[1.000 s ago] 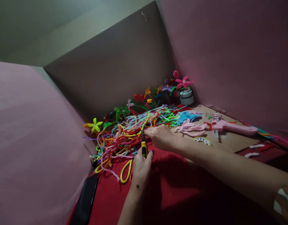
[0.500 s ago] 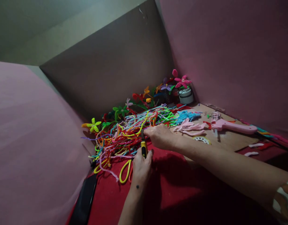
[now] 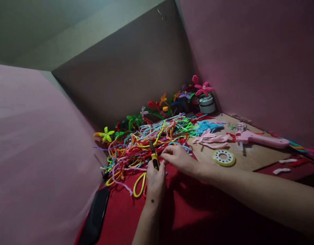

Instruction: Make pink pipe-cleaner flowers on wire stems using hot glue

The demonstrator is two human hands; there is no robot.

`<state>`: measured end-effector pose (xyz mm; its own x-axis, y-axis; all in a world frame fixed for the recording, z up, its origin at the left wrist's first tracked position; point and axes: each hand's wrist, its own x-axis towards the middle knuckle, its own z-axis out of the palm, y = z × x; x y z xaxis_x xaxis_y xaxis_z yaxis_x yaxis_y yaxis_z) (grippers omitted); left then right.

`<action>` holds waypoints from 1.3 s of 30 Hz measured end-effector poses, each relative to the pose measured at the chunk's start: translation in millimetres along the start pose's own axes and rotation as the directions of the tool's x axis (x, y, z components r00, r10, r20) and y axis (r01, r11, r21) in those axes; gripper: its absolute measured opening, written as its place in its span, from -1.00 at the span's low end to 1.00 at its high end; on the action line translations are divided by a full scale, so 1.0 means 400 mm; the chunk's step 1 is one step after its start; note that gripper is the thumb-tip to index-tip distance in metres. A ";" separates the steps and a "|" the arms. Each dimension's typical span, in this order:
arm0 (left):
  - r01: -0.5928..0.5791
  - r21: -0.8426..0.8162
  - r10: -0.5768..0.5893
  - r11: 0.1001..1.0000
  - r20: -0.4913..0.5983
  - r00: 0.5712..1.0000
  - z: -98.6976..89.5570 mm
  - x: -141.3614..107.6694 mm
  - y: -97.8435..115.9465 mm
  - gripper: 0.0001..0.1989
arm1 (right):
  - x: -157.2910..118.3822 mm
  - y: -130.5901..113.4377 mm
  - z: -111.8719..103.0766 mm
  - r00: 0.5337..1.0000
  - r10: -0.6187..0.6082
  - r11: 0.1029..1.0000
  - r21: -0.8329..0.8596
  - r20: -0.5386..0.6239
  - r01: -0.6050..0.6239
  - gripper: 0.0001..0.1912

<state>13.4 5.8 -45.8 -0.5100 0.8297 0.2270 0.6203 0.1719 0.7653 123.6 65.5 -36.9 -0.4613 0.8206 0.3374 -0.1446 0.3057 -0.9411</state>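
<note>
The left hand [image 3: 156,178] gripped a slim tool with a yellow-and-black handle and a dark tip [image 3: 154,157], at the near side of a tangled pile of multicoloured fuzzy stems [image 3: 141,144]. Its fingers were wrapped around the handle, and the tool's dark tip pointed away over the pile.

The right hand [image 3: 178,159] hovered at the pile's near right side, close to the left thumb. Its fingers were curled, with the index finger and thumb drawn close together; whether they pinched anything could not be told.

Left of the right hand and at the pile's near edge, a yellow loop-shaped handle [image 3: 139,185] lay on a red cloth [image 3: 187,207]. A flat black rectangular object [image 3: 95,214] rested to the near left of the pile.

Right of the pile, a brown board [image 3: 259,158] bore a bundle of pale pink fuzzy pieces [image 3: 210,139], a round yellow-rimmed white disc with holes [image 3: 216,158] and a pink glue gun [image 3: 261,138]. Light-blue fuzzy pieces [image 3: 209,126] lay at the pile's right end.

Behind the pile stood colourful fuzzy flowers [image 3: 163,99], with a pale lidded round container [image 3: 207,105] at its far right.
</note>
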 end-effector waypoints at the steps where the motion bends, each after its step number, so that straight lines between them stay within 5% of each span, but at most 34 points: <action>1: 0.004 0.007 -0.003 1.000 -0.011 1.000 0.002 -0.002 0.000 -0.72 | 0.008 0.006 0.002 0.996 0.090 0.989 0.114 -0.003 -0.089 -0.86; 6: -0.018 0.043 0.019 0.999 -0.015 1.000 0.018 -0.018 0.011 -0.75 | 0.038 0.024 0.013 0.963 0.268 0.778 0.590 -0.003 -0.215 -0.83; 11: -0.049 0.108 0.052 0.993 -0.025 0.998 0.032 -0.034 0.013 -0.74 | 0.038 0.019 0.026 0.955 0.294 0.672 0.718 -0.037 -0.179 -0.86; 21: -0.084 0.140 0.089 0.987 -0.028 0.996 0.031 -0.037 0.015 -0.72 | 0.040 0.024 0.028 0.934 0.358 0.549 0.808 0.003 -0.213 -0.89; 39: -0.073 -0.023 0.073 0.997 0.016 0.997 0.021 -0.033 0.016 -0.74 | 0.041 0.021 0.038 0.930 0.367 0.529 0.816 0.026 -0.231 -0.90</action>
<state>29.3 0.5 -48.9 -0.4535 0.8484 0.2730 0.6419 0.0984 0.7604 101.3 74.2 -39.5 -0.5046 0.8627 -0.0321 -0.6843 -0.4223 -0.5944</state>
